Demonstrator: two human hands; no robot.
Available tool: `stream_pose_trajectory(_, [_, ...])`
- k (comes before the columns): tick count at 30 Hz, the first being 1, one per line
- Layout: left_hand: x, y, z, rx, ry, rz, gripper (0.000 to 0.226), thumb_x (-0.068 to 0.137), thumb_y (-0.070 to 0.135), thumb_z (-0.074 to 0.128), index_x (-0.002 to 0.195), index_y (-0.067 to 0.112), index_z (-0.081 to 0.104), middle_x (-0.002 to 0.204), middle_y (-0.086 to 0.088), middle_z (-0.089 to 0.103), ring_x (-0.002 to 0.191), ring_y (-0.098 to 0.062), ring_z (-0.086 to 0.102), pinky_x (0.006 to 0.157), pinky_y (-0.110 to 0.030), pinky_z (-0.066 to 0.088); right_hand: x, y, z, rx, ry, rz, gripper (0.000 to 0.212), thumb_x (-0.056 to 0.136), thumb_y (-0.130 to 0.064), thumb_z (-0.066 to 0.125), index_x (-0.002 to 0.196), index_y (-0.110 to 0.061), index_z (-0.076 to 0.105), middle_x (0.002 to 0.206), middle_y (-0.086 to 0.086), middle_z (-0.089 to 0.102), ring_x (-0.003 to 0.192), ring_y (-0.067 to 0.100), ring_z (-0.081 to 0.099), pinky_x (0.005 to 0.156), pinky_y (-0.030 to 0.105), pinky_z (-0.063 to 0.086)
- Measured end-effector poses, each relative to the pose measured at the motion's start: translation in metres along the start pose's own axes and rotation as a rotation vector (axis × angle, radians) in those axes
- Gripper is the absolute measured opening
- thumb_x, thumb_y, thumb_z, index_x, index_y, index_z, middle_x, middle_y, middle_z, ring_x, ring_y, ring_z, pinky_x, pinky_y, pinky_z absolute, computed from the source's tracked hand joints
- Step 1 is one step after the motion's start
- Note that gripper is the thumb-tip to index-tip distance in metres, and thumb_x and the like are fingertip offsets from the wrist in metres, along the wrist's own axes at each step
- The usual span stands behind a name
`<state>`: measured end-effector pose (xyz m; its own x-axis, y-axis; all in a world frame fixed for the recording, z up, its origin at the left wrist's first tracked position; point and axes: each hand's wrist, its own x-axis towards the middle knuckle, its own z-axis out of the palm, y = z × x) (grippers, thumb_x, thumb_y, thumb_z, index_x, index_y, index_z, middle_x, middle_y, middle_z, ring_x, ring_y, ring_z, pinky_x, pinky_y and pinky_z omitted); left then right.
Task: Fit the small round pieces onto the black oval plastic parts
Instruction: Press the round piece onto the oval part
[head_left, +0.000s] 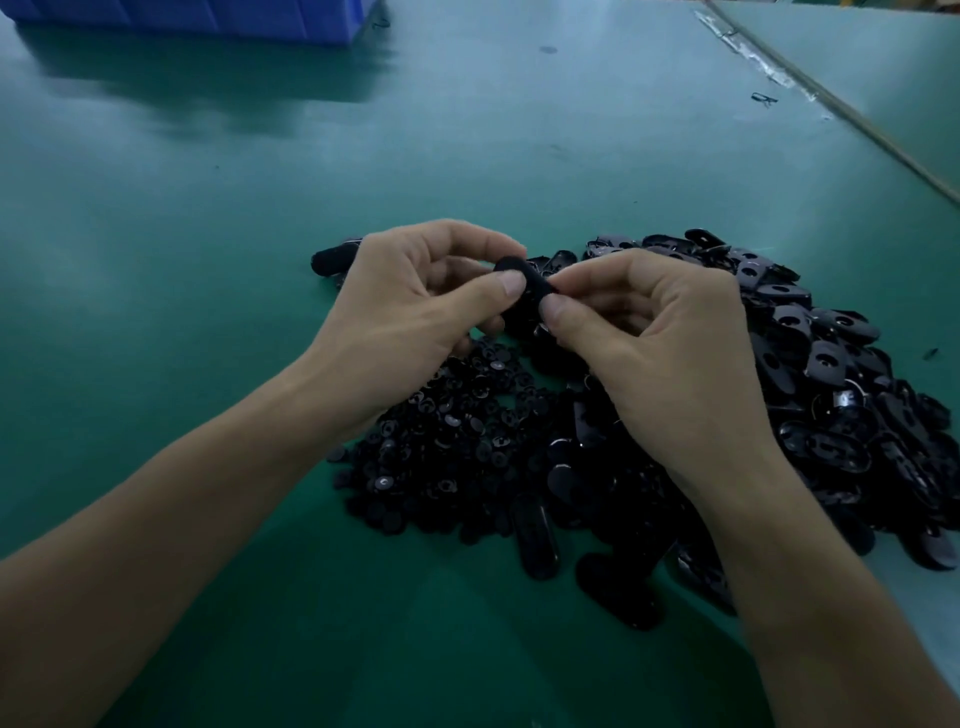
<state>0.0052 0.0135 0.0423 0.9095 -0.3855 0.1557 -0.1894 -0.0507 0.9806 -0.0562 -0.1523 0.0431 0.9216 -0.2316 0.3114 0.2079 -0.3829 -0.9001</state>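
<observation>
Two bare hands meet above a green table. The left hand (410, 291) is curled, thumb and forefinger pinching one end of a black oval plastic part (522, 299). The right hand (660, 343) is curled too, and its thumb (558, 312) and fingertips grip the other end of the same part. The part is held between them, raised clear of the surface, over the near edge of the piles. Whether a small round piece is also held in the fingers cannot be told.

The green table (208, 270) fills most of the view. On it, under and to the right of the right hand, lies a large heap of black oval parts (831, 374), many showing a hole. Beneath the left wrist, touching that heap, is a smaller pile of small round pieces (457, 441); some carry pale marks too small to read. A blue bin (208, 15) sits at the far left edge. One black oval part (330, 262) lies just beyond the left hand.
</observation>
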Motion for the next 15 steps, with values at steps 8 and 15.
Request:
stream_pose_trajectory(8, [-0.0015,0.0002,0.0022,-0.102,-0.035,0.035,0.016,0.083,0.015,0.076,0.097,0.022,0.071,0.085,-0.004,0.076,0.076,-0.026,0.074,0.071,-0.039,0.062,-0.0026,-0.0005,0.0035,0.082,-0.053,0.062,0.018,0.084,-0.016,0.077,0.093,-0.026,0.066,0.071,-0.007,0.075,0.066,0.011,0.073,0.061,0.028,0.053])
stream_pose_trajectory(15, [0.0014,-0.0047,-0.0020,-0.031,-0.014,0.035,0.033,0.088,0.000,0.071,0.110,0.024,0.070,0.080,-0.001,0.073,0.073,-0.021,0.075,0.063,-0.027,0.059,-0.0060,0.0012,0.0072,-0.369,-0.003,-0.106,0.012,0.089,-0.018,0.071,0.097,-0.025,0.076,0.081,-0.012,0.073,0.077,0.005,0.069,0.073,0.029,0.057])
